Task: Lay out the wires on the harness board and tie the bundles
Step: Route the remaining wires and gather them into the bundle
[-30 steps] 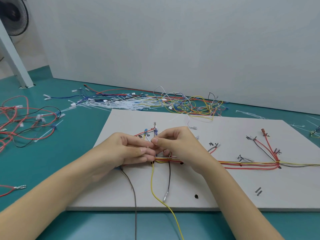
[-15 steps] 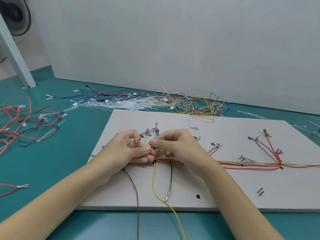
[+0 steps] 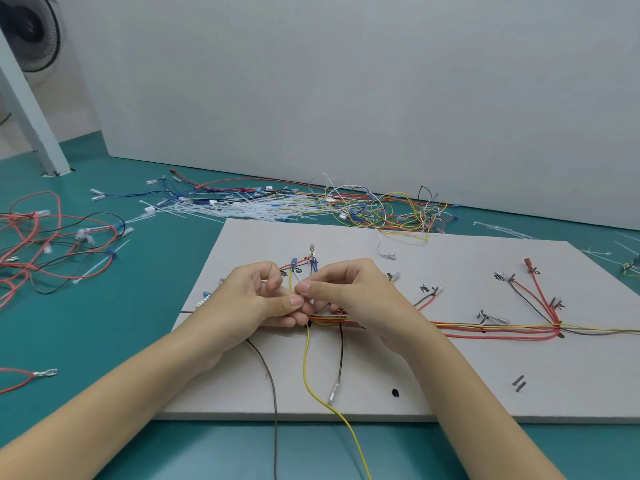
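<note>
Wire bundle (image 3: 450, 328) is laid horizontally across the white harness board (image 3: 433, 375), which is set on the teal desk (image 3: 156, 306). At its left end, sth small is pinched by left hand (image 3: 258, 303) and right hand (image 3: 346, 292), fingertips touching; what exactly can't be told. Yellow wire (image 3: 306, 368) hangs off the front edge; loose wires (image 3: 381, 209) are heaped behind the board.

Board: flat pale grey rectangular harness board (image 3: 433, 372) lying on a teal surface (image 3: 166, 271).
Bundle: red, yellow and dark wires (image 3: 491, 330) run across the board from the hands to the right edge.
Left hand (image 3: 254, 301): fingers curled, thumb and forefinger pinching at the bundle's left end.
Right hand (image 3: 349, 292): fingertips pinched, touching the left hand's.
Loose leads: a yellow wire (image 3: 306, 368) and a brown wire (image 3: 270, 375) trail off the near edge.
Behind the board: tangled coloured wires and white cable ties (image 3: 277, 206).
</note>
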A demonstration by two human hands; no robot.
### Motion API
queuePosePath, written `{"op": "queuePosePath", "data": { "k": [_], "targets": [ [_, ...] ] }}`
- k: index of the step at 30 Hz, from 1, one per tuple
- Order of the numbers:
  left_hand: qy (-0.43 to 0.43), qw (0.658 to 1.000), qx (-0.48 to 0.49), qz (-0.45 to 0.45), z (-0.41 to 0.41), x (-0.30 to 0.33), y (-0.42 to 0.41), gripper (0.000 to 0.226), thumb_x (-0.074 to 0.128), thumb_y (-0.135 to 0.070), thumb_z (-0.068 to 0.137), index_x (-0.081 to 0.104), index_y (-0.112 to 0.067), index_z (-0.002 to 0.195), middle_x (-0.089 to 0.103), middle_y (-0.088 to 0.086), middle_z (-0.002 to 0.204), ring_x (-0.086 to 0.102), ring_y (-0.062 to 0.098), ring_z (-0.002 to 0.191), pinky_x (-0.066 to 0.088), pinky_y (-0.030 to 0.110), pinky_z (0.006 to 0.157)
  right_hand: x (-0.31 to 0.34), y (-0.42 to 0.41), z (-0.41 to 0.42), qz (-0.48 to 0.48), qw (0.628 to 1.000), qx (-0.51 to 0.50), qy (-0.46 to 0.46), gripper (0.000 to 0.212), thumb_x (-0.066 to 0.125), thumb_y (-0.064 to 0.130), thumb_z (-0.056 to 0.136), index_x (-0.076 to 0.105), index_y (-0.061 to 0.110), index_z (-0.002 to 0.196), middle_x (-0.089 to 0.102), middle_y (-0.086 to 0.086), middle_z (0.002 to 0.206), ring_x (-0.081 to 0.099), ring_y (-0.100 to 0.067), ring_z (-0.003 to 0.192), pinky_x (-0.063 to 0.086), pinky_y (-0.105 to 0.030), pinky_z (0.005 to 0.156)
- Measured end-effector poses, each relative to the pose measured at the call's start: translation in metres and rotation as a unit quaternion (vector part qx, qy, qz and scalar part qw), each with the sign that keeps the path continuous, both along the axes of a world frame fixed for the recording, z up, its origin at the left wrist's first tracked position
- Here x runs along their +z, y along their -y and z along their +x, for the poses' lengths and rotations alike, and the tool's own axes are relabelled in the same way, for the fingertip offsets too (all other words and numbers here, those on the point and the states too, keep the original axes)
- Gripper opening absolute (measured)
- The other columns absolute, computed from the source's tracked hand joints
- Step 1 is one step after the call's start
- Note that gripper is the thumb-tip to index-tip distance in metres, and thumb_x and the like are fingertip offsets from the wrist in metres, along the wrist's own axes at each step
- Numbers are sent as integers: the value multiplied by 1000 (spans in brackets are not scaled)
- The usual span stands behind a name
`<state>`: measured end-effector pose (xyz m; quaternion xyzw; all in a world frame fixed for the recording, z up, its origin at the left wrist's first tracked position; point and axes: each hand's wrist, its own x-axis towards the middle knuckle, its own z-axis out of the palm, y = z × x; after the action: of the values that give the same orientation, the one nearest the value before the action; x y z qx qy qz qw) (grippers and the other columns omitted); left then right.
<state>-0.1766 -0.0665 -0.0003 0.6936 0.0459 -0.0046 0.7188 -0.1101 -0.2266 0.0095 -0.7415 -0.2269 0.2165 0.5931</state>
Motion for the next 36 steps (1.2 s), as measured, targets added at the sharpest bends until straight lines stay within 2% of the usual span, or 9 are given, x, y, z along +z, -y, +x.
{"op": "queuePosePath", "data": {
  "k": [5,9,16,20,24,27,30,34,36],
  "targets": [
    [5,1000,1,1,0,1,1,41,58,13,87,31,-13,72,70,21,74,68,18,61,57,20,55,0,-1,-1,-1,1000,1,13,18,65,17,91,73,5,80,66,-4,68,56,-6,57,41,-8,53],
    [10,1000,3,4,-1,1,2,42,58,13,87,30,-13,71,69,24,75,69,19,61,57,20,56,-2,1,1,-5,1000,-5,12,21,70,18,87,74,-2,81,67,-3,64,58,-10,62,42,-10,53],
    [24,1000,6,10,-3,-1,2,42,60,13,85,30,-12,71,71,24,77,70,20,62,58,20,57,-1,2,6,-20,1000,-2,-13,9,77,15,80,75,7,77,69,-6,65,58,-7,57,43,-10,53],
    [25,999,19,22,-3,-4,2,32,64,9,84,39,-8,74,73,23,79,71,20,64,58,21,59,-1,3,6,-22,1000,14,5,10,72,14,85,72,9,77,68,-8,70,58,-10,61,42,-9,54],
    [16,999,25,26,-1,-5,2,14,66,5,84,54,-2,88,74,21,82,72,19,67,58,21,62,-5,0,4,-23,996,8,83,18,65,13,91,70,2,78,66,-7,68,51,-4,55,38,-12,54],
    [6,999,30,25,-1,-4,1,13,69,1,84,65,-1,96,74,21,82,73,20,72,58,20,63,-9,-6,2,-50,986,-11,158,19,64,16,92,68,2,78,66,-2,66,51,-6,58,40,-21,58],
    [-6,999,47,6,-2,-2,1,8,71,-2,83,73,-6,90,74,19,83,74,23,74,56,18,60,-11,-8,0,-69,972,-18,223,16,61,15,92,66,7,79,63,7,64,53,-5,61,40,-18,59],
    [-25,998,57,-16,-1,0,2,5,75,-7,77,78,-9,80,75,18,83,74,22,74,55,16,58,-14,-9,1,-81,960,-23,268,14,58,12,93,61,7,81,65,-3,78,60,-20,79,45,-33,70],
    [-33,998,56,-12,0,1,2,5,76,-9,74,78,-9,79,75,16,84,74,20,73,55,15,56,-16,-9,1,-85,955,-19,283,14,56,13,95,58,9,82,62,-2,82,58,-18,82,43,-29,70]
  ]
}}
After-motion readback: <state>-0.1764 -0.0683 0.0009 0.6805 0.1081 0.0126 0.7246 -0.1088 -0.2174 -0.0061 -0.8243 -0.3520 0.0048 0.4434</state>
